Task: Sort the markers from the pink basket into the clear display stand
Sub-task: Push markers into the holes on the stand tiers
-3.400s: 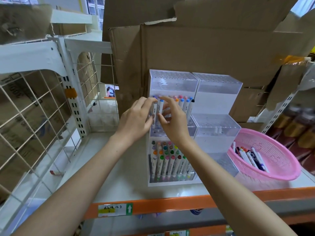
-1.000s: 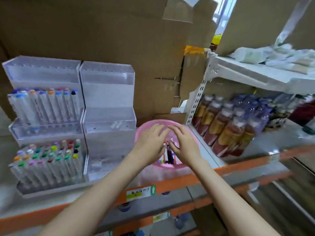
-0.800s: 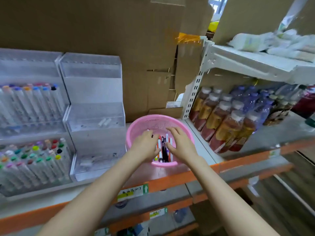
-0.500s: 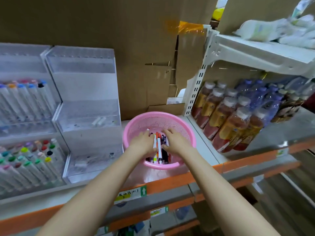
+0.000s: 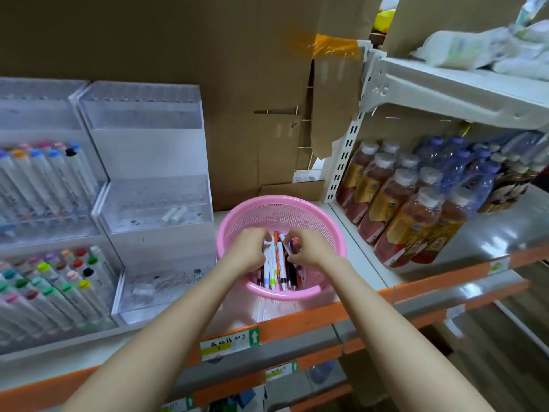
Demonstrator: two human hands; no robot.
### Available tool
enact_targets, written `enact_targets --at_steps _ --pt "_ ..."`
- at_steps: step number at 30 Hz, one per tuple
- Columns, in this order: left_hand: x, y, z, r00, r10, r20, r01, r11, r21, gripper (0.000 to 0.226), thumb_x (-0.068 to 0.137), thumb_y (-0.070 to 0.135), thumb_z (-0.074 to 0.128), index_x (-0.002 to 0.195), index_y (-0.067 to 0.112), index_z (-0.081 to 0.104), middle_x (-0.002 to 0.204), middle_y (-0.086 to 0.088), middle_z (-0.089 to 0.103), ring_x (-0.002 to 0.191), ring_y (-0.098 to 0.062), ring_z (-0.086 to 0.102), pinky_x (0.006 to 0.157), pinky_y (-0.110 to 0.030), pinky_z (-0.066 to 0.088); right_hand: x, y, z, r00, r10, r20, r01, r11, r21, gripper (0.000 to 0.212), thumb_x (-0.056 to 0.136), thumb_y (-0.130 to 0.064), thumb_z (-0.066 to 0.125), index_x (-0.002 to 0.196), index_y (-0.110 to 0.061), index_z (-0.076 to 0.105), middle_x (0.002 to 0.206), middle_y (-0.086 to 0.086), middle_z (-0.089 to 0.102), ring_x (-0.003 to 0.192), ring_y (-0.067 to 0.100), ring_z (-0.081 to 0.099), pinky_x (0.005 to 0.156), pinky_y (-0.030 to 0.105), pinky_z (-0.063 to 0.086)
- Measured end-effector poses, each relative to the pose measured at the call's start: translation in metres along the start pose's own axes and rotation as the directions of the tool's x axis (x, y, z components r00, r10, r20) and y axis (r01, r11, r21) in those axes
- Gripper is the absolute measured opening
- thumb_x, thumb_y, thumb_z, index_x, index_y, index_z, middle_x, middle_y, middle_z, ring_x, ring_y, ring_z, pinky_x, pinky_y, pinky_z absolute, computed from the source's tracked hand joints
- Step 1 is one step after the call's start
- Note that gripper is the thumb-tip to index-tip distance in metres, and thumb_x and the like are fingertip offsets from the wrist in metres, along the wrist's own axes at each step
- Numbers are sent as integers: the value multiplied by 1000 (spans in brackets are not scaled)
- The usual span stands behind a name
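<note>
The pink basket [image 5: 298, 204] sits on the shelf near its front edge, with several markers [image 5: 279, 264] lying lengthwise in its bottom. Both hands are down inside it. My left hand [image 5: 248, 252] curls its fingers over the white markers on the left side of the bundle. My right hand [image 5: 310, 248] pinches the markers from the right, hiding some of them. The clear display stand [image 5: 154, 200] rises in tiers to the left of the basket. Its right column holds only a few small bits. Its left column [image 5: 44, 185] is filled with capped markers on two tiers.
Cardboard sheets [image 5: 237, 84] back the shelf. To the right, past a white upright [image 5: 344, 162], stand several drink bottles [image 5: 407, 212]. The orange shelf edge [image 5: 297, 322] runs just in front of the basket. A white shelf with wrapped packs [image 5: 481, 52] hangs at upper right.
Both hands left the stand's middle tier, moved right to the pink basket, sank into it and closed around the markers. The view swung right with them.
</note>
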State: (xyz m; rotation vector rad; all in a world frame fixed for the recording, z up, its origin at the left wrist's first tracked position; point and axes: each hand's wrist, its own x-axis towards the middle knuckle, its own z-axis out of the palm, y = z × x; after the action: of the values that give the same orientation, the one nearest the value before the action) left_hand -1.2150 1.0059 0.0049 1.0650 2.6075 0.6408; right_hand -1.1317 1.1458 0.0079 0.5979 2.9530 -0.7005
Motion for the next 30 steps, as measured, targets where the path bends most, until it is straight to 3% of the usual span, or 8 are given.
enact_targets --at_steps 4,7,10,14,18,22,26,30 --pt "0 -1 0 998 -26 50 30 996 -81 32 73 -2 65 100 14 60 101 -5 65 88 -18 59 68 -26 46 -2 -2 0 998 35 55 -37 998 41 13 77 -13 71 89 -8 66 84 4 63 79 20 57 70 35 48" --pt "-1 -1 0 997 -33 66 40 994 -101 32 70 1 71 92 18 55 98 -4 64 82 -16 57 61 -22 41 -5 -4 -2 991 77 112 -86 993 86 15 76 -11 71 88 -7 62 80 5 61 73 21 56 65 35 51" --pt "-2 0 -1 998 -66 23 68 992 -104 45 66 3 79 98 15 50 102 -4 57 86 -18 54 62 -23 41 -7 -5 -4 981 120 152 -146 973 176 25 77 -9 71 96 -8 55 82 4 58 64 16 55 49 24 45" --pt "-3 2 -2 990 -127 54 133 981 -142 63 66 6 82 116 10 43 105 -7 59 93 -22 58 67 -28 49 -6 -6 -3 985 94 144 -108 990 89 21 80 -13 69 85 -11 49 79 8 53 66 17 50 54 26 39" --pt "-2 3 -4 991 -121 50 129 968 -214 56 68 4 78 115 11 47 96 -4 57 86 -18 57 56 -21 41 -2 -2 1 981 112 158 -136 979 151 21 79 -13 74 76 -11 53 68 5 58 55 14 56 51 25 46" --pt "-3 0 -9 994 -96 -51 61 885 -461 46 78 -2 68 117 17 51 76 0 57 62 -14 59 48 -23 46 -2 2 -4 985 117 125 -162 872 461 11 81 -1 66 78 -6 57 66 12 63 50 18 63 64 38 59" --pt "-11 1 -16 979 -26 -204 -98 812 -576 48 82 1 67 124 22 56 89 -7 61 80 -19 63 65 -31 59 -8 -3 -13 998 59 -14 -35 760 649 14 84 1 64 86 -11 58 76 8 63 59 13 64 64 33 59" --pt "-22 5 -27 915 49 -402 -265 823 -503 57 81 7 69 129 32 52 101 9 63 85 -8 63 70 -39 59 -21 -18 -21 991 -12 -131 104 688 718 24 85 2 65 102 -14 59 76 6 60 65 12 64 65 31 60"
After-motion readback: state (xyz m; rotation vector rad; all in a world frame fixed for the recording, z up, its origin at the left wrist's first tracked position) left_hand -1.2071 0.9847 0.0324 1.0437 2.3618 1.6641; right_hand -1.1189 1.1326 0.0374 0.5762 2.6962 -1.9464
